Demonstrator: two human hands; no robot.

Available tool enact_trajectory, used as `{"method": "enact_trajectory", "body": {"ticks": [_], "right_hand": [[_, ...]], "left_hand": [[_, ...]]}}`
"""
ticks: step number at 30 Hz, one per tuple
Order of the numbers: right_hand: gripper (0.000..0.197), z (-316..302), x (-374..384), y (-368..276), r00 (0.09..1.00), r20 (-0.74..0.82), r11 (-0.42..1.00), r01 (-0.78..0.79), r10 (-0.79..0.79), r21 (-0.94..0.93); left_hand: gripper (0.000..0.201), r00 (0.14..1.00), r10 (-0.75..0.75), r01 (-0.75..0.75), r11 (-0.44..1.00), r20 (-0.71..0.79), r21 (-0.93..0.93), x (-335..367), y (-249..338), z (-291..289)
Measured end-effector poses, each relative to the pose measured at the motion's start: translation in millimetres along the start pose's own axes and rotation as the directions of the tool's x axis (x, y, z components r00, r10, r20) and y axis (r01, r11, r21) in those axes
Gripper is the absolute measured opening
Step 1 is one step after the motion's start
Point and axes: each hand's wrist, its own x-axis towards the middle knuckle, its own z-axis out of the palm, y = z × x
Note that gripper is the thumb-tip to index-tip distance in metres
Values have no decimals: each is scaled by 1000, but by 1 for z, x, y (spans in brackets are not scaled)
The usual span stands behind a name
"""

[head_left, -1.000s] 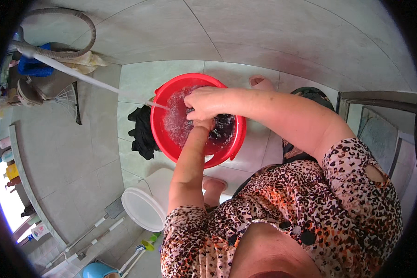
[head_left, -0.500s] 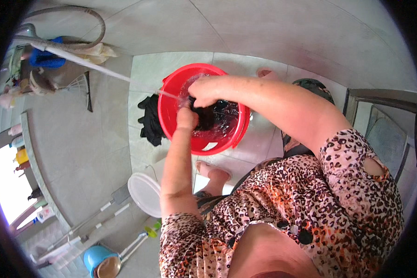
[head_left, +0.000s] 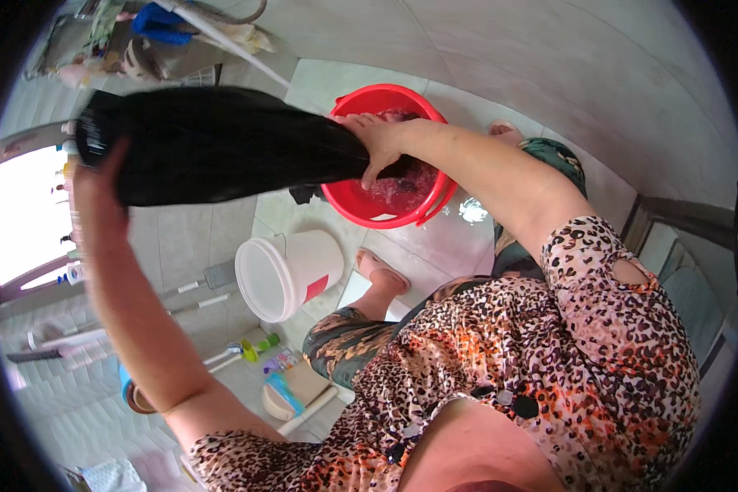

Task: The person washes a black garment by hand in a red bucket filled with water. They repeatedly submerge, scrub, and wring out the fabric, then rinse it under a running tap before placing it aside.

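Observation:
A long wet-looking black garment (head_left: 230, 143) is stretched out in the air from the far left to the mouth of a red bucket (head_left: 425, 215). My left hand (head_left: 102, 193), raised and blurred, grips its wide end at the left. Over the bucket's left side, my right hand (head_left: 375, 143) is wrapped round the narrow end, thumb below and fingers above. Foamy, pinkish water (head_left: 406, 193) shows in the bucket, partly hidden by my right hand and forearm. Another black cloth (head_left: 303, 194) on the floor is mostly covered by the garment and bucket.
A white bucket (head_left: 312, 258) stands on the tiles near my foot in a pink slipper (head_left: 385, 271). A pale tube (head_left: 230, 41) slants down at the upper left. Long-handled tools (head_left: 197, 287) and a beige lidded container (head_left: 299, 389) are at the lower left.
Both hands were down in the red bucket. My left hand has swung up and left, drawing the black garment out lengthwise, while my right hand stays at the bucket. The view has shifted.

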Motion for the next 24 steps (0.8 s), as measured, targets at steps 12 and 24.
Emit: {"method": "enact_trajectory", "body": {"ticks": [12,24], "right_hand": [[17,-55,28,5,774,-437,188,396,458,899],[14,-56,-7,-6,840,-538,998,49,-68,-50]], "left_hand": [[38,981,-50,-33,908,-186,-418,-6,-27,25],[51,943,-277,301,947,186,-115,-98,-213,286]]}}
